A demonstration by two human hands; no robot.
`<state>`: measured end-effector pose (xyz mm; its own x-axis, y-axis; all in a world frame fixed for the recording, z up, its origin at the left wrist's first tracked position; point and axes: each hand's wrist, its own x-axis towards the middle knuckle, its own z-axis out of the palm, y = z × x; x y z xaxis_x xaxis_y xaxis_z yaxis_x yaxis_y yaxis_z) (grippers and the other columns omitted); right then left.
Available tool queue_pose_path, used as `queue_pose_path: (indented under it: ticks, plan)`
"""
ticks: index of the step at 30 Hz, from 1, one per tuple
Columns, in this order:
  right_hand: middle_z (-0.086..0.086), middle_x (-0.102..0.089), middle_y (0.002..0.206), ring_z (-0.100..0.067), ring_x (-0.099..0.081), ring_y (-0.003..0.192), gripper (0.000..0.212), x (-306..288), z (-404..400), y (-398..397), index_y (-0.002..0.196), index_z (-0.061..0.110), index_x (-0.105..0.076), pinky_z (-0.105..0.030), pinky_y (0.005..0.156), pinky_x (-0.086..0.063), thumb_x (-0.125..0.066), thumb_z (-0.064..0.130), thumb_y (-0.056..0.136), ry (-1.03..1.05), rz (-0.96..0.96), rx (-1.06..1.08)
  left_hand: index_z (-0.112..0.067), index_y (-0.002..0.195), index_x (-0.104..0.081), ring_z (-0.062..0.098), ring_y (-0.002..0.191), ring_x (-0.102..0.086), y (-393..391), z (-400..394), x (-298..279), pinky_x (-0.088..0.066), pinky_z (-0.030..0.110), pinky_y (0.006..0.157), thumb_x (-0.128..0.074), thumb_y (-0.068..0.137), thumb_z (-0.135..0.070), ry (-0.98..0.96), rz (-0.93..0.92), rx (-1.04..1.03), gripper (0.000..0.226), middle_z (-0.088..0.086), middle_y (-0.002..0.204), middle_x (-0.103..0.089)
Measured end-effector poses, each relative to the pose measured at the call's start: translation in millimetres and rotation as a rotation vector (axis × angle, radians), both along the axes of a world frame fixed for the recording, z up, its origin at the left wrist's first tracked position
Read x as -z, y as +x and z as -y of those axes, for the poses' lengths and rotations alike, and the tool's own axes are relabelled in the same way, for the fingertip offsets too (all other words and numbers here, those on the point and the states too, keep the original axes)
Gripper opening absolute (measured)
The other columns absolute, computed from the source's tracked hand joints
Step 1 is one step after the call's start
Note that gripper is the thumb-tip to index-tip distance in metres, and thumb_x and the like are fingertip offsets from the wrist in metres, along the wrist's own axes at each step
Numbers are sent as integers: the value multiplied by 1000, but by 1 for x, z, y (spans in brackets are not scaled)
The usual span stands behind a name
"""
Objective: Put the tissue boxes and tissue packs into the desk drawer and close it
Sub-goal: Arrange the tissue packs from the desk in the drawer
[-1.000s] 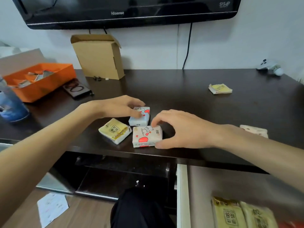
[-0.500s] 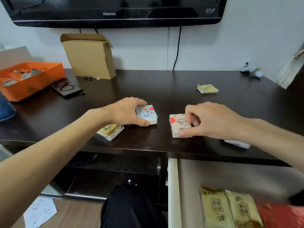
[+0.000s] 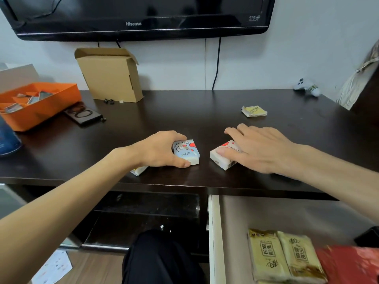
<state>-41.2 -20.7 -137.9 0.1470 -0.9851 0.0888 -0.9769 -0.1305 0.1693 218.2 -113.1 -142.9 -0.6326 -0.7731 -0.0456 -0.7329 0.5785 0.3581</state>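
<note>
Left fingers (image 3: 178, 137) curled round blue tissue pack (image 3: 187, 153). Right fingers (image 3: 233, 131) lay spread over white-and-red pack (image 3: 222, 159); grip or mere press unclear. Left hand (image 3: 162, 149) and right hand (image 3: 262, 150) sat low on table (image 3: 184, 111). Drawer (image 3: 214, 232) stood open, holding two yellow packs (image 3: 266, 255). Near yellow pack (image 3: 138, 171) and far yellow pack (image 3: 254, 111) remained out.

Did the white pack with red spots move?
Yes. The white pack slid right under the right hand, away from the blue pack the left hand grips, from left of the drawer's white side to above it.
</note>
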Motion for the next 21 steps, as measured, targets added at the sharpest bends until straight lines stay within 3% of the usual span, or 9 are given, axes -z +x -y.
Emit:
queue_pose_path:
  ticks: [3, 5, 7, 9, 12, 15, 18, 20, 21]
  plan:
    - [16, -41, 147, -8, -40, 132, 65, -10, 1, -7, 151, 40, -35, -35, 92, -43, -45, 66, 93, 194, 207, -154, -21, 147, -42, 16, 128, -45, -1, -3, 0, -41, 33, 103, -78, 75, -51, -11, -3, 15, 86, -4, 141, -50]
    - [20, -43, 143, -8, -45, 129, 60, -15, 1, -8, 148, 43, -38, -38, 93, -46, -59, 49, 92, 254, 229, -180, -19, 147, -42, 16, 129, -45, -2, -5, 1, -41, 33, 104, -78, 75, -51, -19, -1, 25, 86, -3, 141, -50]
    - [17, -46, 138, -15, -56, 120, 59, -11, 2, -5, 146, 41, -39, -38, 80, -44, -55, 61, 93, 126, 119, -119, -19, 147, -42, 17, 128, -45, -3, -7, 1, -41, 33, 103, -78, 75, -51, -15, -5, 35, 86, -3, 140, -51]
    - [13, -43, 144, -22, -61, 116, 74, -4, 3, -4, 151, 38, -33, -39, 77, -38, -41, 79, 90, 56, 39, -59, -20, 146, -42, 17, 127, -46, -4, -9, 1, -43, 35, 102, -78, 75, -52, -10, -4, 46, 86, -3, 137, -51]
    - [16, -37, 151, -23, -57, 122, 91, -1, 6, -8, 155, 42, -23, -40, 83, -37, -39, 90, 80, 126, 172, -22, -20, 146, -42, 17, 125, -47, -5, -11, 1, -44, 34, 100, -77, 75, -54, -11, 19, 50, 86, -3, 136, -52]
    - [17, -42, 145, -20, -53, 123, 92, -5, 7, -13, 156, 41, -27, -39, 86, -39, -57, 79, 77, 214, 206, -30, -20, 145, -43, 18, 120, -50, -8, -17, 0, -47, 34, 95, -69, 70, -71, -62, 63, 28, 94, -5, 133, -50]
    - [16, -43, 132, -20, -53, 117, 82, -5, 7, -15, 151, 39, -37, -37, 82, -39, -69, 66, 81, 200, 201, -36, -19, 148, -35, 29, 119, -53, -14, -29, 2, -48, 40, 91, -36, 61, -97, -145, 212, -90, 116, -1, 142, -42]
    - [18, -43, 125, -16, -52, 111, 75, -7, 7, -18, 145, 39, -42, -35, 77, -39, -71, 66, 81, 193, 223, -28, -21, 149, -30, 34, 121, -53, -16, -36, 3, -45, 41, 85, -20, 59, -101, -168, 242, -136, 121, 3, 147, -39]
    - [18, -44, 125, -13, -51, 110, 70, -7, 7, -19, 142, 40, -46, -34, 76, -40, -71, 65, 81, 196, 242, -32, -22, 149, -30, 33, 119, -53, -15, -38, 2, -44, 40, 83, -22, 60, -100, -170, 240, -122, 118, 3, 144, -41]
